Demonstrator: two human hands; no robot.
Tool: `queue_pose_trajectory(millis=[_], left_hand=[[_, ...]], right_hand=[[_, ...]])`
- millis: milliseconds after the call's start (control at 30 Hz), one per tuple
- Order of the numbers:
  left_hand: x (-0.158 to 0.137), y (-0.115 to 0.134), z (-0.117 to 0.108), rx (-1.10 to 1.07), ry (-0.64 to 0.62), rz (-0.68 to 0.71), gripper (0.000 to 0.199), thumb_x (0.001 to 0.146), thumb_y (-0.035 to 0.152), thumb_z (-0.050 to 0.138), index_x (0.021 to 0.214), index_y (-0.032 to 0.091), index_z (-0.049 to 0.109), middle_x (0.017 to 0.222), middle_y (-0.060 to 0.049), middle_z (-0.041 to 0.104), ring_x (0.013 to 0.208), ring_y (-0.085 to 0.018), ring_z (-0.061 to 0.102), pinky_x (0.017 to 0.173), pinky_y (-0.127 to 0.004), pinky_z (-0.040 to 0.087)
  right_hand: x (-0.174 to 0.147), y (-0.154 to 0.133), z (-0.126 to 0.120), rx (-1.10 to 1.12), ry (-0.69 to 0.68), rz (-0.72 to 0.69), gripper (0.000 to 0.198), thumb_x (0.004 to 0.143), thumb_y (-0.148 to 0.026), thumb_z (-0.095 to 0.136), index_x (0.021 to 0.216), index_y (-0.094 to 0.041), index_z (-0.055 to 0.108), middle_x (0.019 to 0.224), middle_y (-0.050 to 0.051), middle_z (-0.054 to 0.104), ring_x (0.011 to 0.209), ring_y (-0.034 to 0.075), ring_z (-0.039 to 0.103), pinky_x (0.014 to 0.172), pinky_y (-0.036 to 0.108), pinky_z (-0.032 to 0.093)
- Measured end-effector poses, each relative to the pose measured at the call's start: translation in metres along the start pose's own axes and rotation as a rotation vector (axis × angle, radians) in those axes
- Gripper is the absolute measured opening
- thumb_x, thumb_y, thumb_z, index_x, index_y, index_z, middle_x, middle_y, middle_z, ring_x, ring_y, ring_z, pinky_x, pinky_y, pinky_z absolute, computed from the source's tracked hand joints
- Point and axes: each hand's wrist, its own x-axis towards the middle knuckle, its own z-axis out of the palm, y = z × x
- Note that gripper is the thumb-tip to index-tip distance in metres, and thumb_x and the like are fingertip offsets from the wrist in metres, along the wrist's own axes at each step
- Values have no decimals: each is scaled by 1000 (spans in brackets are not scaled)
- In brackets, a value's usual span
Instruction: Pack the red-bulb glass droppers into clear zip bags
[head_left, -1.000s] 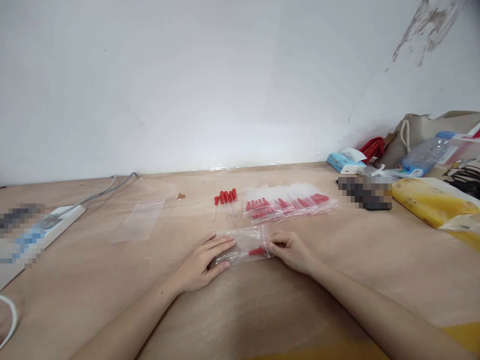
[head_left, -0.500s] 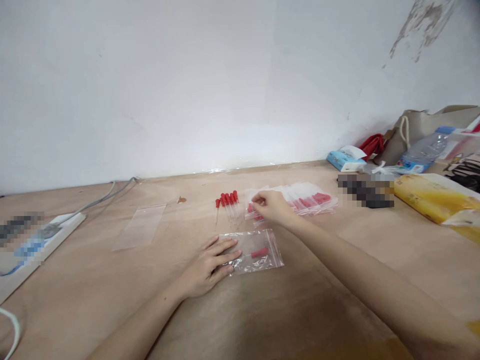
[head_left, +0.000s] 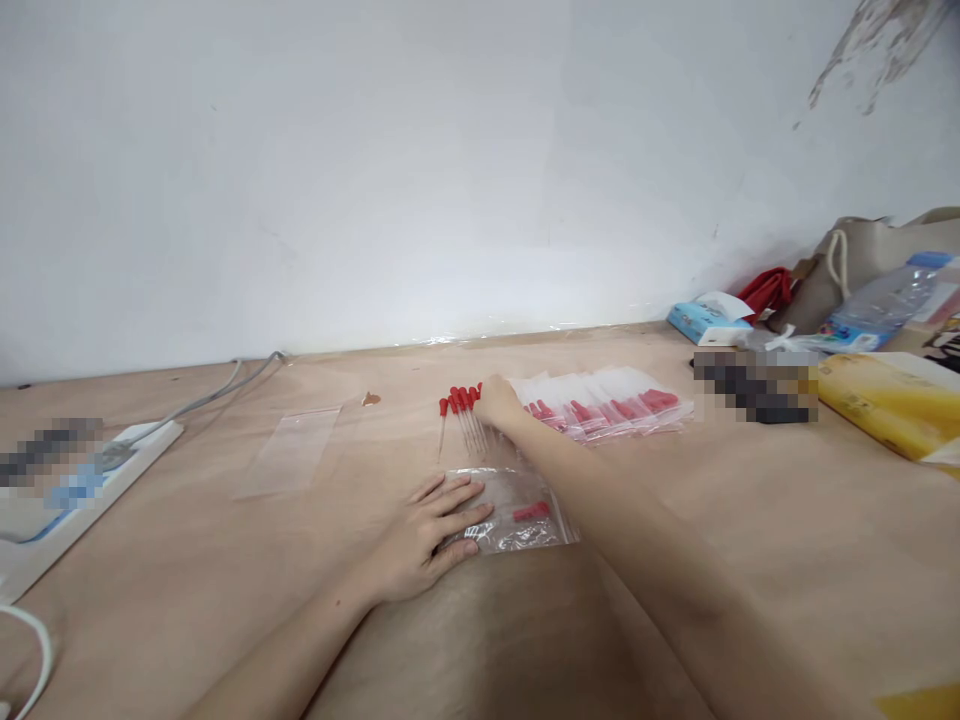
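My left hand [head_left: 431,530] lies flat with fingers spread on the left part of a clear zip bag [head_left: 506,535]. Inside this bag is a dropper with a red bulb [head_left: 531,512]. Beyond it, several glass droppers with red bulbs [head_left: 459,402] lie side by side on the table. My right hand [head_left: 496,402] is curled at the right end of this row, its fingers closed around the red top of the last dropper; the fingertips are largely hidden. To its right, several zip bags with red-bulbed droppers [head_left: 622,405] lie overlapping.
A flat clear bag [head_left: 292,450] lies to the left, near a white power strip [head_left: 142,470] with cables. At the right are a blue tissue pack [head_left: 709,322], a plastic bottle [head_left: 885,300], a yellow package [head_left: 889,400] and a blurred-out dark object [head_left: 757,390]. A wall stands behind.
My right hand has moved left, from above the filled bags to the right end of the dropper row. My left hand stays on the bag. The view has shifted slightly.
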Motion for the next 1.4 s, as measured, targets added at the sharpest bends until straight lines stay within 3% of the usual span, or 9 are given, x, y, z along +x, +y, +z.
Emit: queue_pose_trajectory(millis=[100,233,333,400,633,867,1033,1200,1400], left_hand=[[0,0,-1,1,-4,1,40,91,39,38,131,33,37,140,-1,31,130,-21,26,106,-47,19],[0,0,-1,16,-11,14,38,92,37,37,130,35,37,140,0,31,129,-21,27,106,-47,20],[1,-1,0,44,-14,14,37,92,37,37,130,37,36,141,0,29,130,-21,26,106,-47,20],[1,-1,0,56,-15,18,37,92,37,37,130,39,36,141,1,29,130,-21,25,105,-47,21],[3,0,-2,78,-13,36,36,93,35,37,128,40,37,141,2,30,129,-21,27,105,-47,22],[2,-1,0,94,1,48,37,93,34,36,130,40,34,142,2,29,130,-19,26,106,-47,21],[2,-1,1,85,-4,33,38,93,35,35,131,39,33,142,2,28,130,-19,26,106,-47,20],[1,2,1,43,50,-15,51,91,39,39,138,29,20,139,-2,34,128,-20,29,106,-44,23],[2,2,1,45,63,-8,52,91,39,39,138,26,19,138,-2,36,128,-20,30,106,-43,24]], right_hand=[[1,-5,-3,63,29,77,55,68,-9,52,120,0,38,101,24,59,91,28,58,71,35,46],[-11,0,-29,175,96,58,48,75,-15,44,121,-4,32,90,17,61,78,22,60,64,32,46],[-42,31,-56,295,195,-34,50,78,-20,38,125,-13,23,88,7,58,71,15,58,63,27,46],[-71,61,-69,569,285,-138,58,76,-21,43,127,-19,16,88,3,54,60,11,55,56,25,46],[-139,121,-72,893,432,14,46,68,-21,49,107,-24,26,67,-9,45,40,6,46,37,18,37],[-145,106,-53,1111,334,103,52,62,-31,65,100,-26,30,66,-9,50,51,11,57,49,26,50],[-151,104,-50,1228,105,168,39,68,-38,64,92,-23,38,69,-5,58,59,12,61,62,29,51],[-157,108,-52,1079,-130,62,29,70,-38,63,84,-19,47,77,1,61,69,13,60,67,29,49],[-155,104,-46,431,-28,-243,16,74,-30,59,86,-20,64,75,1,51,62,11,48,56,24,41]])
